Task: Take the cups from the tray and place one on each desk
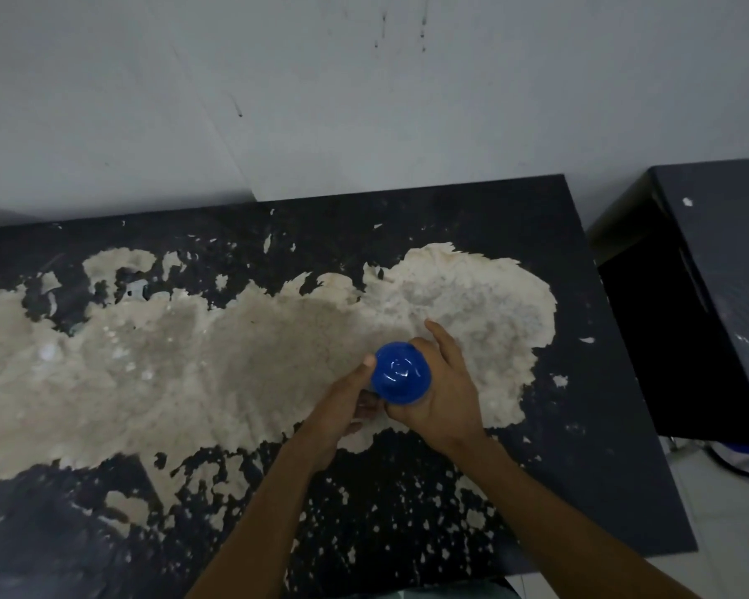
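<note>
A blue plastic cup is held bottom-up over the middle right of a black desk whose top has peeled to bare beige board. My right hand grips the cup from the right, fingers curled round its side. My left hand holds it from the left, with the thumb pressed against the blue wall and the fingers tucked underneath. Whether more cups are nested below the top one is hidden by my hands. No tray is in view.
A grey wall runs along the desk's far edge. A second black desk stands to the right, across a narrow gap. Pale floor tiles and a dark cable show at the lower right.
</note>
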Available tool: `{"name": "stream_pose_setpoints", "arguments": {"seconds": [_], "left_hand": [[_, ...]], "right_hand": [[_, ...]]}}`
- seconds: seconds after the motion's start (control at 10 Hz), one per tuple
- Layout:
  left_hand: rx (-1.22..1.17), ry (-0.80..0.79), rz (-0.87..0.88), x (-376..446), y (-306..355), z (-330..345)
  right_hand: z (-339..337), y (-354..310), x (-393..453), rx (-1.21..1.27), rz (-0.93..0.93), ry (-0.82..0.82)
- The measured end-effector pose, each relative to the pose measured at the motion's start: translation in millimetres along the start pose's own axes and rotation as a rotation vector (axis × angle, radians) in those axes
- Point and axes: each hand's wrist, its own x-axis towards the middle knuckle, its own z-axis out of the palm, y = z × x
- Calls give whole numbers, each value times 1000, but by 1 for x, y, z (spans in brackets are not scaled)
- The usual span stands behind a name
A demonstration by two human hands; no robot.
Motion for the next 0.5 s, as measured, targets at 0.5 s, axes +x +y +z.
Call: {"name": "stream_pose_setpoints", "arguments": {"seconds": [0.5], "left_hand": [[43, 258, 212, -33, 34, -6]], "right_hand": [[-64, -30, -5, 82, 4, 29]]}}
